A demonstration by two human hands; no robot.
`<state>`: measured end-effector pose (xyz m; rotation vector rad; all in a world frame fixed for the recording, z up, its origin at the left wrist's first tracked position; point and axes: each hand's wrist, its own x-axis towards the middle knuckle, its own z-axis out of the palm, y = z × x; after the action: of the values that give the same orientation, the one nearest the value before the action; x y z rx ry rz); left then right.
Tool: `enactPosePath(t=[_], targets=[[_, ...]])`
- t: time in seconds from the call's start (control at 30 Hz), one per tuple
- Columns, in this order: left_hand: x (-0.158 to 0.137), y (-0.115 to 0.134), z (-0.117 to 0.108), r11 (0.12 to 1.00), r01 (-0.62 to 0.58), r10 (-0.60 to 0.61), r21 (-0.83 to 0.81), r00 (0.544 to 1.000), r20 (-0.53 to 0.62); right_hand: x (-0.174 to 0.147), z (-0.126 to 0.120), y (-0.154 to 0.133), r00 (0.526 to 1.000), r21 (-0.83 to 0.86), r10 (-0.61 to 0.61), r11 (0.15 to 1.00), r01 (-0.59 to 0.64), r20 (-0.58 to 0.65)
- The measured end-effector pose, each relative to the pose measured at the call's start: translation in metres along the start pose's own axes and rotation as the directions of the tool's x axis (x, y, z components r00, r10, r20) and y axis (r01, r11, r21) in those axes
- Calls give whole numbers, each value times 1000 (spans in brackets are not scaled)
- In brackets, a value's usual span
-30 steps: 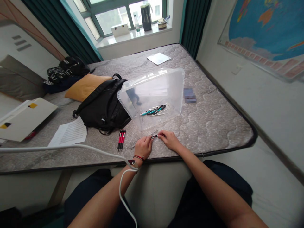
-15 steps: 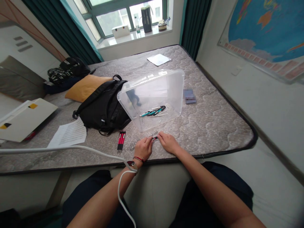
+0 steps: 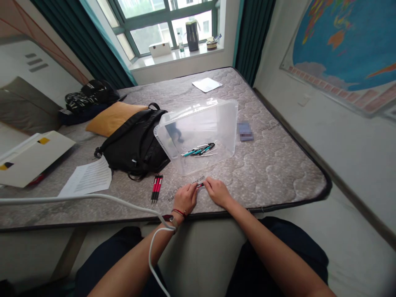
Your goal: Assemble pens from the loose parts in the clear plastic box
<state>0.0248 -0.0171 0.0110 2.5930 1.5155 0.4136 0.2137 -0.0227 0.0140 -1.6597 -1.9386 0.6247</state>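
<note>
Between my two hands, low over the mattress near its front edge, is a pen (image 3: 200,185) with dark and red parts; the fingers cover most of it. My left hand (image 3: 185,198) is closed on its left end. My right hand (image 3: 217,192) pinches the right end. To the left of my left hand, several red and black pens (image 3: 156,188) lie side by side. Beyond my hands a clear plastic bin (image 3: 202,167) rests on its side, its opening towards me. Several teal, black and white pens (image 3: 199,150) lie inside it.
Left of the bin a black backpack (image 3: 136,144) leans by a yellow pillow (image 3: 114,117). A printed sheet (image 3: 89,177) and a white box file (image 3: 34,159) lie farther left. A white cable (image 3: 123,202) crosses my left forearm. A blurred bluish item (image 3: 245,131) sits right of the bin.
The view has tilted slightly upward, so the scene sits a little lower. Both hands stay on the pen, with hardly any movement of their own.
</note>
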Motion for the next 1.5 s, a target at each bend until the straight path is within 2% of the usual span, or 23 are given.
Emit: enactPosePath(t=[0.2,0.4,0.57,0.8,1.0,1.23,1.5], targets=[[0,0,-1,1000,-11,11,2,1000,9,2,0,0,999,-7,46,999,-46,7],[0,0,-2,1000,-7,7,-8,1000,0,0,-3,0,1000,13,-14,1000,14,26],[0,0,-1,1000,-13,13,-9,1000,-6,3,0,2,999,-30,13,999,-12,32],[0,0,-3,1000,-15,15,-13,1000,2,1,-6,2,999,84,-28,996,26,17],[1,0,-2,1000,-19,19,-17,1000,5,2,-1,3,999,-33,10,999,-9,41],[0,-4,4,999,-17,16,-47,1000,-23,-1,-6,2,998,63,-34,998,31,48],[1,-5,5,999,-18,18,-35,1000,-14,2,-4,3,997,-19,-9,1000,10,74]])
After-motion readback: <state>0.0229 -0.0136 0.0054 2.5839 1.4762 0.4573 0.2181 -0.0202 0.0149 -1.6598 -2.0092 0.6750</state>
